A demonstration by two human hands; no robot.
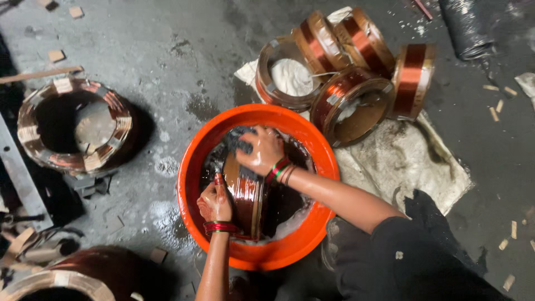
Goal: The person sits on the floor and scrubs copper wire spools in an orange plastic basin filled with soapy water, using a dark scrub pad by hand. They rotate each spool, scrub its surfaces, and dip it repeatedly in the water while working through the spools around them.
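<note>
I keep a copper wire coil [249, 192] standing on its edge inside the orange plastic basin [192, 167], so that its lower part sits in the dark liquid [287, 200] while the upper part is free to be rubbed. My left hand [214, 203] is closed around the near rim of the coil and steadies it – the fingers curl over the edge, the thumb points up. My right hand [261, 150] presses a dark wet rag [238, 139] down on the top of the coil, fingers bent over the cloth and squeezing it against the winding. Both hands are wet and shiny, and there are red and green bangles [278, 170] on the wrists.

The coil is a ring of tight reddish-brown wire, glossy from the liquid, with pale foam near the basin wall. Behind the basin, five similar coils [351, 103] lean on each other on a dirty whitish cloth [407, 161], their copper bands bright and wrapped with tan tape. On the left a bigger, dull ring winding [72, 125] lies flat on the grey concrete floor [161, 50] – it looks dusty, not shiny. Small wood chips [496, 111] are scattered around.
</note>
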